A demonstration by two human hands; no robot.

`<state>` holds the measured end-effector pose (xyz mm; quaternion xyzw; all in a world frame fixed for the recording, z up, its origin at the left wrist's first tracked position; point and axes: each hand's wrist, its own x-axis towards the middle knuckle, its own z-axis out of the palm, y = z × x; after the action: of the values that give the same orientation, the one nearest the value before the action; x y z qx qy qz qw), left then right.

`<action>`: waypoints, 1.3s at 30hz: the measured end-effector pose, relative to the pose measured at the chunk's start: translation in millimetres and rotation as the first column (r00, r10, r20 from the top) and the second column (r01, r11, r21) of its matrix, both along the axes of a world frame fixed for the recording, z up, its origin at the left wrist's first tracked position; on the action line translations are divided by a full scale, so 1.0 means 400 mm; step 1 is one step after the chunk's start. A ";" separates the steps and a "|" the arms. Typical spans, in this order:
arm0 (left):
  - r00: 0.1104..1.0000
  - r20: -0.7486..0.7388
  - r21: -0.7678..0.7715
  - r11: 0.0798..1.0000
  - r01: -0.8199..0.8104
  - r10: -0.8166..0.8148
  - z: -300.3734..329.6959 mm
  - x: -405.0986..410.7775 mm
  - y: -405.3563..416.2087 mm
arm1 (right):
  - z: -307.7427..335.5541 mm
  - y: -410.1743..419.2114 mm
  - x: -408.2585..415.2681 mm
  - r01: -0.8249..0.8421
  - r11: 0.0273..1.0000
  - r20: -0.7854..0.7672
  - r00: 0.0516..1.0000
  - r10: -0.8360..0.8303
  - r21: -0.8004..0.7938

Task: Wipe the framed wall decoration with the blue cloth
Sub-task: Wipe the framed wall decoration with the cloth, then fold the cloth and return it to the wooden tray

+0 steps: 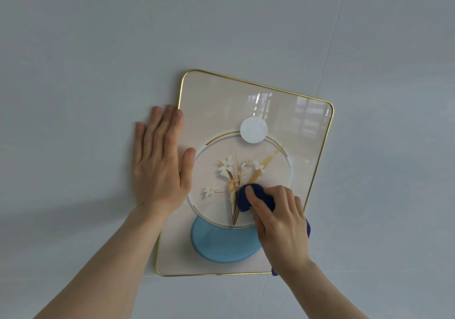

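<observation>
The framed wall decoration (221, 101) hangs tilted on a pale wall; it has a thin gold rim, a glossy cream face, white flowers in a ring, a white disc and a light blue shape below. My right hand (280, 222) presses a bunched dark blue cloth (248, 199) against the glass near the lower right of the ring, fingers curled over it. Bits of cloth stick out under the palm and wrist. My left hand (160, 161) lies flat, fingers spread, across the frame's left edge, partly on the wall, thumb on the glass.
The pale grey-blue wall (98, 47) surrounds the frame, with faint panel seams running diagonally at right and below. Window reflections show in the glass at the upper right.
</observation>
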<state>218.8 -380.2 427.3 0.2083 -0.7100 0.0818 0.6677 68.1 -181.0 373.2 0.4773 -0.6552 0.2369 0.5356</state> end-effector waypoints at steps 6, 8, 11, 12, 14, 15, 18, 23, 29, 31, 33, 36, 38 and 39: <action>0.978 0.108 0.094 0.982 0.167 -0.177 0.018 0.062 0.029 | 0.017 0.036 0.063 0.054 0.978 0.139 0.987 -0.084 0.204; 0.959 0.125 0.180 0.957 0.229 -0.253 0.031 0.093 0.054 | 0.027 0.056 0.099 0.091 0.937 0.169 0.973 -0.156 0.338; 0.952 0.094 0.288 0.924 0.253 -0.290 0.015 0.147 0.105 | 0.016 0.100 0.143 -0.003 0.843 0.412 0.873 -0.260 0.538; 0.958 0.086 0.291 0.927 0.239 -0.274 -0.004 0.166 0.126 | 0.011 0.115 0.153 -0.053 0.833 0.514 0.808 -0.289 0.551; 0.952 0.108 0.319 0.917 0.239 -0.285 -0.053 0.195 0.170 | -0.002 0.138 0.167 -0.113 0.863 0.676 0.674 -0.297 0.492; 0.938 0.136 0.363 0.897 0.253 -0.320 -0.079 0.208 0.193 | -0.005 0.146 0.177 -0.134 0.873 0.739 0.602 -0.304 0.469; 0.848 0.251 0.527 0.801 0.284 -0.466 -0.153 0.231 0.247 | -0.010 0.164 0.200 -0.239 0.899 0.874 0.420 -0.245 0.367; 0.546 0.339 0.770 0.559 0.307 -0.766 -0.233 0.242 0.324 | 0.010 0.190 0.254 -0.411 0.910 0.996 0.088 -0.028 0.062; 0.571 0.175 0.824 0.436 0.361 -0.802 -0.235 0.260 0.360 | 0.018 0.250 0.278 -0.563 0.805 0.967 -0.249 0.051 -0.187; 0.565 0.167 0.825 0.428 0.368 -0.808 -0.226 0.255 0.378 | 0.002 0.285 0.264 -0.626 0.732 0.937 -0.347 0.046 -0.268; 0.569 0.175 0.825 0.435 0.361 -0.804 -0.214 0.247 0.394 | -0.012 0.319 0.243 -0.697 0.660 0.927 -0.374 -0.001 -0.281; 0.576 0.235 0.817 0.480 0.319 -0.783 -0.191 0.225 0.413 | -0.027 0.371 0.197 -0.754 0.631 0.955 -0.289 -0.072 -0.180; 0.571 0.309 0.805 0.529 0.268 -0.760 -0.172 0.205 0.429 | -0.035 0.407 0.153 -0.745 0.659 0.972 -0.216 -0.088 -0.106; 0.557 0.355 0.798 0.553 0.238 -0.751 -0.163 0.191 0.440 | -0.037 0.427 0.127 -0.733 0.677 0.980 -0.177 -0.092 -0.069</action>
<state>295.2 -204.1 362.3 0.1607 -0.9038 -0.3199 0.2346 118.9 -10.3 358.3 0.4422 -0.6926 0.4374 -0.3653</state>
